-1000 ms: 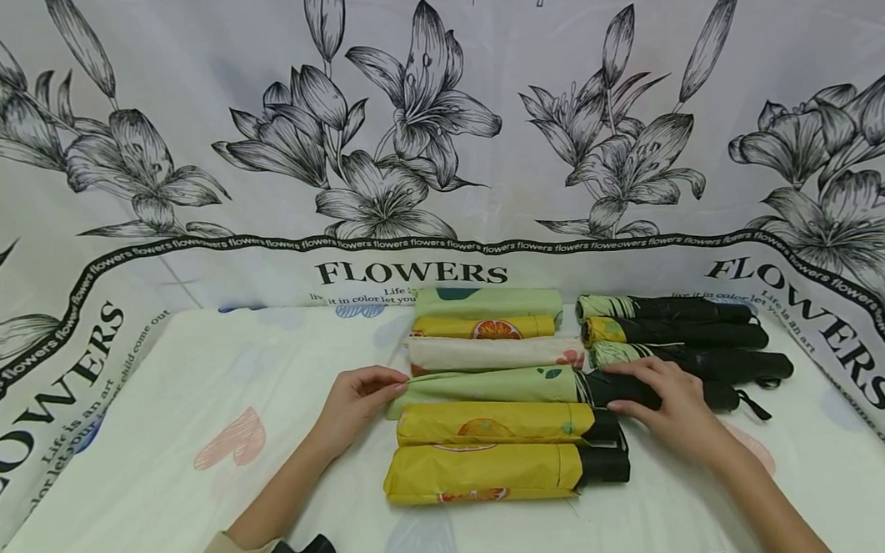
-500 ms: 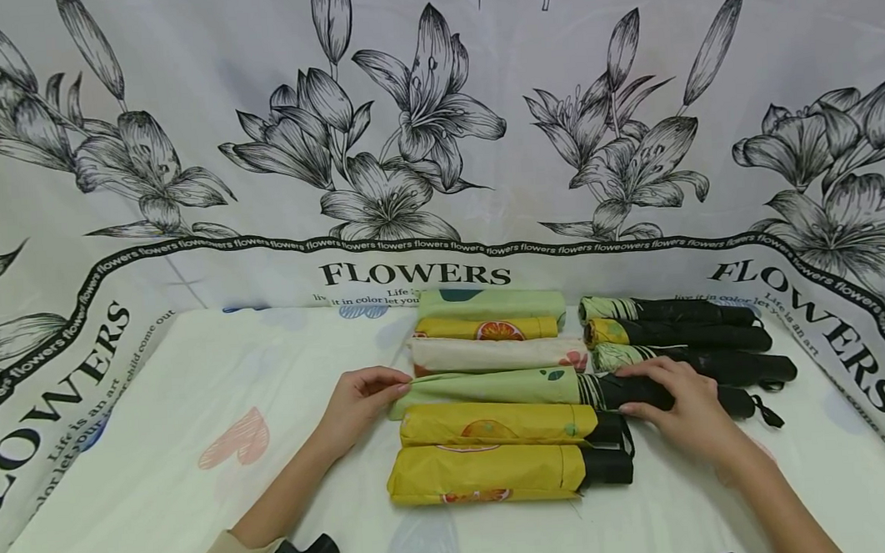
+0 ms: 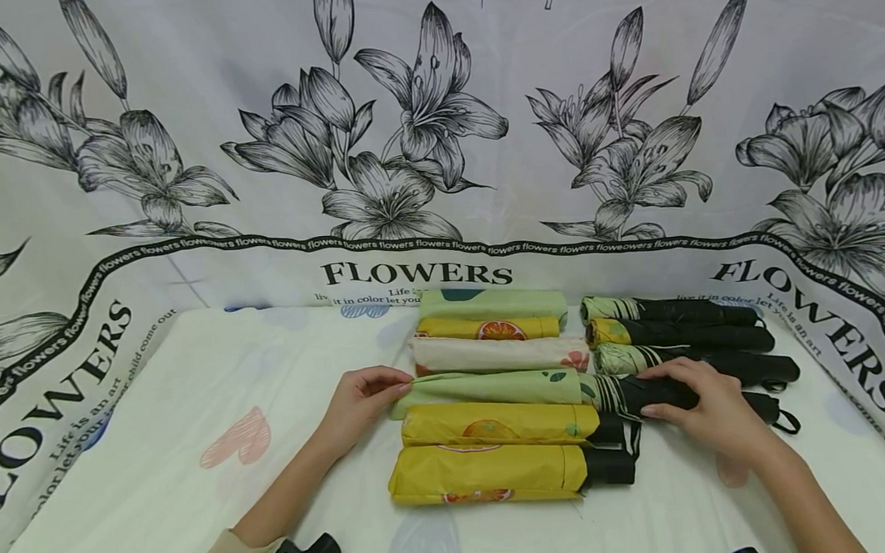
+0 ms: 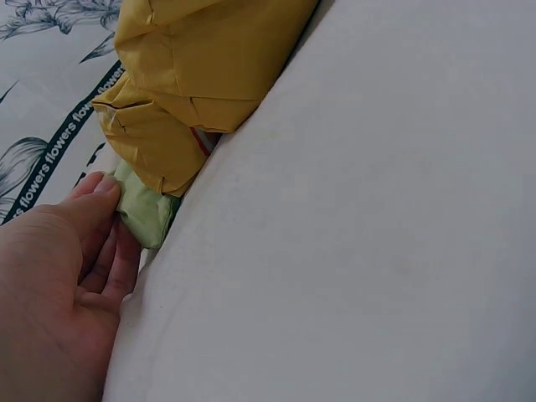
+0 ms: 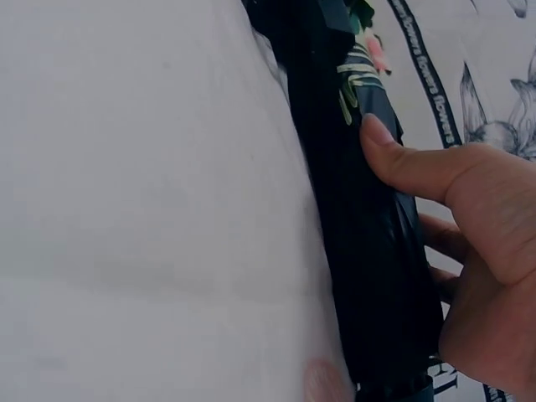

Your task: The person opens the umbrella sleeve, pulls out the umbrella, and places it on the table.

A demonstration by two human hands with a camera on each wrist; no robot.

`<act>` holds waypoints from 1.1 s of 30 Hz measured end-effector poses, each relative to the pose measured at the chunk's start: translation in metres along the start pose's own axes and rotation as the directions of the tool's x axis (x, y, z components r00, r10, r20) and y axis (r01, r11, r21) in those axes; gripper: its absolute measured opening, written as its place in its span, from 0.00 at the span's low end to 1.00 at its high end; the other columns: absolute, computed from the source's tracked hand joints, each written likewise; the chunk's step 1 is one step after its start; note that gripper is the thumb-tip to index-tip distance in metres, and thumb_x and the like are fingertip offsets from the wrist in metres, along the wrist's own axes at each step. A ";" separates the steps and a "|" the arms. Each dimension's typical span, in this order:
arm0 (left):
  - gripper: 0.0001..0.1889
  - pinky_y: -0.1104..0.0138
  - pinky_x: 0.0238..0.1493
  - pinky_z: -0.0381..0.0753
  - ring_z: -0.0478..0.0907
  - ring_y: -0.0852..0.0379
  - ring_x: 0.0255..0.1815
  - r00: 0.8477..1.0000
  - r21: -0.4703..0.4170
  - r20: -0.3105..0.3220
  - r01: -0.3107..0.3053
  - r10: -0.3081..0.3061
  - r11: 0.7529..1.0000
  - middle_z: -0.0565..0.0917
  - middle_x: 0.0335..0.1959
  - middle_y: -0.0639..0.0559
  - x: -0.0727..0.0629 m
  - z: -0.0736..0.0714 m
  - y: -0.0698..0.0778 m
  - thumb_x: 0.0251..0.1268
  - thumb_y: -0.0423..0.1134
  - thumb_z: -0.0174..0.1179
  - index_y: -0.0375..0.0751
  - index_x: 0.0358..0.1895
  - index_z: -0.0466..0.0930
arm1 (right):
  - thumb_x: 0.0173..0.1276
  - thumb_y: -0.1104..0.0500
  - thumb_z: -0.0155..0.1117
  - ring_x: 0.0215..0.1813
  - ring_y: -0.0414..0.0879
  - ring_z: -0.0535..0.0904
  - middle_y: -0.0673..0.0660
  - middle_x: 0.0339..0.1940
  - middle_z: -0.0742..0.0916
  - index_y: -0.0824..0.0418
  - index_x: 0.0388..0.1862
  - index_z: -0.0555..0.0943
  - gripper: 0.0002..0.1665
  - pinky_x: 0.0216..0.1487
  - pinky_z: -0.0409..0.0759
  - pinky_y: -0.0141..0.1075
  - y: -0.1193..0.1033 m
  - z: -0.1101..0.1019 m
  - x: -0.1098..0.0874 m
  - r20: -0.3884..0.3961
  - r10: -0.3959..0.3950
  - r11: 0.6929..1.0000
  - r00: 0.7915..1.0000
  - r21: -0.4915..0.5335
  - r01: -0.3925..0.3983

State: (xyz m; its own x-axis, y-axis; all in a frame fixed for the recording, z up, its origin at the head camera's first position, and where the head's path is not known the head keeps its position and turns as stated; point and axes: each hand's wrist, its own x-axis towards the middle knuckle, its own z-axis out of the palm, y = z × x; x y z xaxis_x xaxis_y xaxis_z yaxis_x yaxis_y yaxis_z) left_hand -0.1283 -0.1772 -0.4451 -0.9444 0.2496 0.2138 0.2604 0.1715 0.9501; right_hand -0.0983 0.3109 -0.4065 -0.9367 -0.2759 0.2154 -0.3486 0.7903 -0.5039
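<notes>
A folded umbrella (image 3: 660,392) with a black outer part and green-striped end lies partly inside a light green umbrella sleeve (image 3: 493,386). My left hand (image 3: 361,404) pinches the closed left end of that sleeve between thumb and fingers; the left wrist view shows the green corner of the sleeve (image 4: 144,211) at the fingertips. My right hand (image 3: 708,403) grips the black part of the umbrella, its thumb on the near side. In the right wrist view the black umbrella (image 5: 360,243) runs along the thumb, with the other fingers partly hidden behind it.
Nearer me lie two yellow-sleeved umbrellas (image 3: 490,474) with black ends. Behind the green sleeve are a cream sleeve (image 3: 499,354), a yellow sleeve (image 3: 445,330) and another green sleeve (image 3: 519,302). Bare umbrellas (image 3: 704,335) lie at the back right. A flower-printed cloth (image 3: 273,202) rises behind.
My right hand has moved to the right with the umbrella, and more of its striped green part shows outside the sleeve. My left hand keeps its pinch on the sleeve's end.
</notes>
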 end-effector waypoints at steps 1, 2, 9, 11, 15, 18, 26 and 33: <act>0.07 0.75 0.43 0.82 0.84 0.67 0.40 1.000 0.000 0.000 0.000 0.000 1.000 0.90 0.43 0.35 0.000 0.000 0.000 0.71 0.28 0.67 0.28 0.47 0.89 | 0.61 0.57 0.82 0.60 0.67 0.76 0.62 0.57 0.87 0.55 0.57 0.86 0.25 0.57 0.59 0.71 0.001 -0.001 0.000 0.010 0.006 1.000 1.000 0.003 -0.006; 0.07 0.75 0.43 0.82 0.84 0.67 0.40 1.000 0.000 0.001 0.001 -0.001 1.000 0.90 0.43 0.35 0.000 0.000 0.000 0.71 0.28 0.67 0.28 0.47 0.89 | 0.61 0.56 0.82 0.61 0.68 0.76 0.62 0.57 0.86 0.55 0.57 0.86 0.25 0.59 0.59 0.73 0.002 -0.003 -0.001 0.019 0.011 1.000 1.000 0.009 -0.011; 0.07 0.75 0.44 0.82 0.85 0.66 0.41 1.000 0.015 0.001 0.005 -0.005 1.000 0.90 0.44 0.36 0.001 0.000 -0.001 0.71 0.29 0.68 0.30 0.47 0.89 | 0.63 0.52 0.82 0.67 0.69 0.75 0.63 0.63 0.84 0.55 0.63 0.84 0.30 0.61 0.68 0.74 0.006 -0.008 -0.002 0.098 0.054 0.997 0.994 0.045 -0.059; 0.07 0.75 0.45 0.82 0.85 0.67 0.41 1.000 0.021 -0.001 0.006 -0.006 1.000 0.91 0.44 0.37 0.000 0.000 -0.002 0.71 0.29 0.68 0.30 0.48 0.90 | 0.61 0.51 0.83 0.66 0.68 0.75 0.63 0.63 0.84 0.54 0.64 0.83 0.32 0.60 0.71 0.72 0.007 -0.008 -0.002 0.099 0.049 0.998 0.994 0.040 -0.053; 0.07 0.75 0.46 0.82 0.85 0.67 0.42 1.000 0.018 -0.001 0.006 -0.006 1.000 0.90 0.44 0.37 0.000 0.000 -0.001 0.71 0.28 0.67 0.30 0.48 0.89 | 0.55 0.51 0.87 0.63 0.66 0.78 0.62 0.62 0.85 0.55 0.63 0.83 0.37 0.59 0.75 0.69 0.008 -0.004 -0.002 0.058 0.005 1.000 0.998 -0.001 -0.004; 0.07 0.75 0.45 0.82 0.85 0.67 0.42 1.000 0.013 0.001 0.004 -0.004 1.000 0.90 0.44 0.36 0.000 0.000 -0.001 0.71 0.28 0.67 0.29 0.48 0.89 | 0.52 0.52 0.88 0.63 0.68 0.79 0.62 0.62 0.86 0.55 0.63 0.83 0.39 0.58 0.76 0.68 0.010 -0.003 -0.002 0.036 -0.018 1.000 0.999 -0.011 0.019; 0.07 0.75 0.44 0.82 0.85 0.67 0.41 1.000 0.011 0.002 -0.009 0.009 1.000 0.90 0.44 0.36 0.000 0.000 -0.002 0.71 0.28 0.67 0.28 0.48 0.89 | 0.53 0.49 0.88 0.61 0.32 0.75 0.53 0.61 0.88 0.46 0.64 0.85 0.37 0.57 0.76 0.34 0.011 -0.005 -0.004 0.008 -0.010 1.000 1.000 -0.016 0.010; 0.07 0.74 0.43 0.81 0.84 0.67 0.41 1.000 0.011 0.002 -0.011 0.011 1.000 0.91 0.43 0.38 -0.001 -0.001 -0.003 0.71 0.28 0.67 0.29 0.48 0.89 | 0.59 0.44 0.84 0.63 0.24 0.69 0.53 0.64 0.86 0.42 0.65 0.83 0.35 0.63 0.78 0.53 0.016 -0.015 -0.009 0.088 0.105 0.989 0.991 0.090 -0.113</act>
State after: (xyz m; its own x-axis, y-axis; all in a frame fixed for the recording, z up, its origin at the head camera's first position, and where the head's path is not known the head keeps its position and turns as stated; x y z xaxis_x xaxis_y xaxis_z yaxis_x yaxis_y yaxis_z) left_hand -0.1287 -0.1789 -0.4483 -0.9411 0.2538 0.2235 0.2729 0.1795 0.9452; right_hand -0.0952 0.3339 -0.4036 -0.9673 -0.2385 0.0865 -0.2418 0.7637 -0.5986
